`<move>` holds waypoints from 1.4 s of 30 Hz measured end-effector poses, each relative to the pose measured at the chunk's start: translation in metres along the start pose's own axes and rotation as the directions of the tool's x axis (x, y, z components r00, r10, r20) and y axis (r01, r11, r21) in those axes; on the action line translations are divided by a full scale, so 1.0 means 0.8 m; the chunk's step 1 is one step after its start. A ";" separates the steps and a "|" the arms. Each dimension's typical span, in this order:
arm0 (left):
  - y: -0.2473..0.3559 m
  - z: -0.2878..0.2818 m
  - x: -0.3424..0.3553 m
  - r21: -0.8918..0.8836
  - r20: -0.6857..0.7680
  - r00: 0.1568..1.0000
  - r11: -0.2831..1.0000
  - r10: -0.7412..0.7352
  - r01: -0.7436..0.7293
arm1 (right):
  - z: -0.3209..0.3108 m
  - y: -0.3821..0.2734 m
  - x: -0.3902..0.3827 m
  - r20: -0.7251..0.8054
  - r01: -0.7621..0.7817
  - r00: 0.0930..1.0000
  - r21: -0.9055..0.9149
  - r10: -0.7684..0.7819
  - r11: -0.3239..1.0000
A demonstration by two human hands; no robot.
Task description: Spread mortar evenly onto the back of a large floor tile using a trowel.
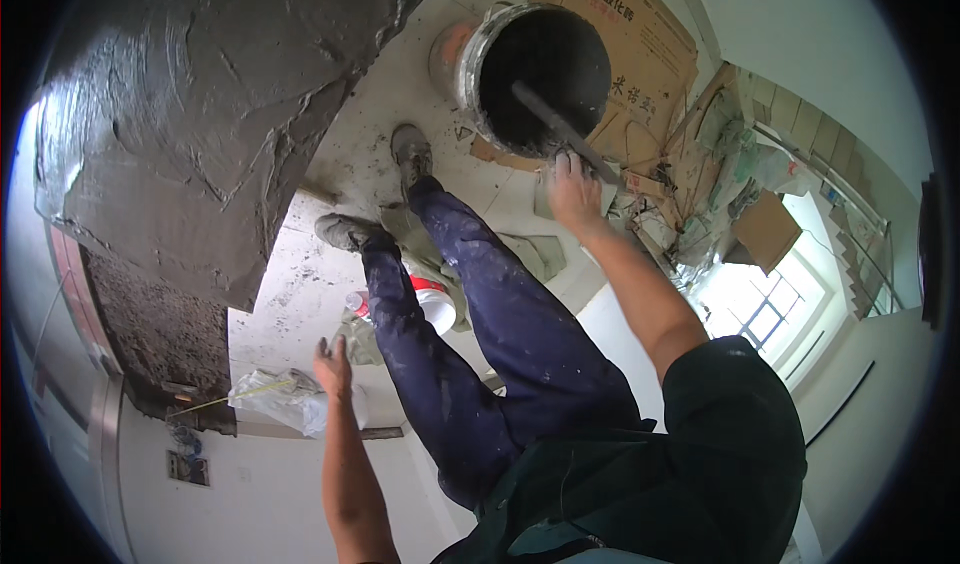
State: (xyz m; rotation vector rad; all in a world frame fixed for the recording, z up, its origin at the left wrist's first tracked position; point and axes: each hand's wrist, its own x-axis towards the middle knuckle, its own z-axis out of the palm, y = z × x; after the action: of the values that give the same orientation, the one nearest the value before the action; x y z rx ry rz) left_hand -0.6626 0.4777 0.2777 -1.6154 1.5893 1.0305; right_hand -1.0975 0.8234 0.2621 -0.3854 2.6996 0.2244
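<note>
My right hand (pixel 577 196) is closed at the near rim of a large round bucket (pixel 468 72). It holds a plastering trowel (pixel 560 124), whose long grey blade shows nearly edge-on and reaches over the bucket's mouth; the handle is hidden by my fingers. Inside, the bucket is dark and smeared with grey mortar. Lower down on the left, my left hand (pixel 333 366) hangs free with fingers apart, holding nothing. Wet grey mortar (pixel 220 114) covers a broad slab at the upper left, with ridges and trowel marks across it.
Flattened cardboard (pixel 640 54) lies beside the bucket. Rubble and plastic scraps (pixel 715 154) pile up at the right, near a small cardboard box (pixel 767 231). A white and red bucket (pixel 437 306) stands behind my legs. A clear plastic bag (pixel 275 394) lies near my left hand.
</note>
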 end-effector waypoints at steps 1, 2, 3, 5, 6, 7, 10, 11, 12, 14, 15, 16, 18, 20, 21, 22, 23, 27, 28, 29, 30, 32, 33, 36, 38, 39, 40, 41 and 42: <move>0.007 0.001 0.012 -0.006 0.011 1.000 1.000 -0.002 0.002 | 0.022 0.051 0.007 0.073 0.185 0.982 -0.171 -0.174 0.968; 0.007 -0.004 0.024 -0.008 0.006 1.000 1.000 -0.012 0.012 | 0.035 0.076 0.014 0.177 0.375 0.925 -0.306 -0.335 0.875; 0.000 -0.014 0.032 -0.004 -0.023 1.000 1.000 -0.013 0.013 | 0.035 0.068 0.015 0.175 0.397 0.917 -0.300 -0.359 0.868; -0.010 -0.030 0.043 -0.012 -0.057 0.998 1.000 -0.006 0.005 | 0.022 0.051 0.007 0.424 0.211 0.897 -0.161 -0.125 0.964; -0.017 -0.040 0.048 -0.044 -0.075 0.997 0.999 0.004 -0.007 | 0.005 0.045 -0.002 0.396 0.172 0.911 -0.113 -0.114 0.979; -0.024 -0.051 0.053 -0.030 -0.093 0.996 1.000 0.001 -0.004 | -0.022 0.038 -0.017 0.367 0.130 0.925 -0.068 -0.097 0.989; -0.031 -0.075 0.071 -0.088 -0.147 0.989 0.996 0.009 -0.023 | -0.102 0.024 -0.055 0.343 0.053 0.939 -0.167 0.007 0.985; -0.028 -0.083 0.076 -0.130 -0.158 0.987 0.991 -0.002 -0.019 | -0.127 0.015 -0.051 0.490 -0.045 0.860 -0.206 0.143 0.978; -0.027 -0.092 0.086 -0.175 -0.188 0.982 0.984 -0.014 -0.019 | -0.150 -0.007 -0.037 0.465 -0.022 0.879 -0.192 0.111 0.981; -0.049 -0.100 0.123 -0.329 -0.257 0.966 0.942 -0.019 -0.069 | -0.180 -0.060 0.015 0.551 -0.123 0.831 0.329 -0.084 0.936; -0.056 -0.104 0.138 -0.475 -0.225 0.970 0.879 -0.093 -0.026 | -0.180 -0.088 0.053 0.365 -0.017 0.911 0.502 -0.194 0.865; -0.064 -0.110 0.155 -0.607 -0.185 0.969 0.795 -0.161 0.016 | -0.172 -0.124 0.103 0.161 0.111 0.947 0.647 -0.277 0.755; -0.066 -0.110 0.183 -0.693 -0.175 0.970 0.721 -0.169 0.001 | -0.146 -0.177 0.213 -0.095 0.378 0.914 0.557 -0.395 0.739; -0.039 -0.093 0.221 -0.822 -0.097 0.986 0.570 -0.133 -0.004 | -0.104 -0.164 0.347 -0.297 0.428 0.893 0.322 -0.339 0.845; -0.042 -0.095 0.227 -0.866 -0.066 0.989 0.501 -0.132 0.009 | -0.104 -0.181 0.391 -0.184 0.309 0.950 0.425 -0.254 0.851; -0.048 -0.097 0.229 -0.902 -0.032 0.991 0.432 -0.131 0.028 | -0.106 -0.198 0.423 -0.048 0.172 0.984 0.507 -0.171 0.845; -0.041 -0.093 0.234 -0.933 -0.030 0.987 0.360 -0.161 0.030 | -0.110 -0.209 0.449 0.041 0.119 0.983 0.592 -0.178 0.797; -0.046 -0.092 0.233 -0.967 -0.001 0.993 0.253 -0.116 0.028 | -0.080 -0.237 0.461 0.147 0.026 0.976 0.658 -0.162 0.753; -0.048 -0.089 0.233 -0.964 -0.041 0.992 0.267 -0.119 -0.008 | -0.075 -0.243 0.458 0.144 0.012 0.980 0.654 -0.140 0.757; -0.045 -0.088 0.235 -0.960 -0.084 0.989 0.277 -0.118 -0.049 | -0.073 -0.250 0.460 0.134 0.003 0.984 0.652 -0.118 0.759; -0.043 -0.087 0.238 -0.953 -0.127 0.985 0.288 -0.115 -0.089 | -0.073 -0.255 0.461 0.122 -0.007 0.988 0.650 -0.095 0.760; -0.026 -0.089 0.252 -0.962 -0.167 0.978 0.238 -0.126 -0.134 | -0.071 -0.250 0.457 0.116 -0.010 0.990 0.616 -0.078 0.788; -0.020 -0.093 0.257 -0.968 -0.162 0.980 0.209 -0.115 -0.136 | -0.067 -0.247 0.448 0.121 -0.029 0.991 0.580 -0.051 0.814; -0.045 -0.117 0.274 -0.972 -0.181 0.980 0.169 -0.084 -0.165 | -0.046 -0.254 0.410 0.124 -0.093 0.992 0.632 0.018 0.769; -0.059 -0.126 0.296 -0.947 -0.204 0.977 0.264 -0.065 -0.181 | -0.022 -0.242 0.393 0.106 -0.123 0.992 0.650 0.071 0.750; -0.079 -0.140 0.305 -0.937 -0.229 0.970 0.287 -0.079 -0.198 | -0.008 -0.243 0.377 0.110 -0.152 0.988 0.675 0.106 0.722; -0.100 -0.158 0.313 -0.937 -0.208 0.976 0.299 -0.057 -0.182 | 0.004 -0.243 0.359 0.112 -0.163 0.987 0.677 0.119 0.718; -0.106 -0.165 0.317 -0.928 -0.214 0.971 0.333 -0.107 -0.167 | 0.017 -0.249 0.331 0.099 -0.176 0.984 0.666 0.147 0.725; -0.112 -0.177 0.323 -0.917 -0.230 0.961 0.364 -0.154 -0.161 | 0.025 -0.252 0.311 0.082 -0.181 0.982 0.661 0.170 0.728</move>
State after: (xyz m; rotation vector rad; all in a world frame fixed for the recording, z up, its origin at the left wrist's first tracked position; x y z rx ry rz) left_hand -0.5699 0.2334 0.1148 -2.5980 1.1221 2.0346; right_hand -1.2488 0.5780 0.1217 0.0976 2.5734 -0.6851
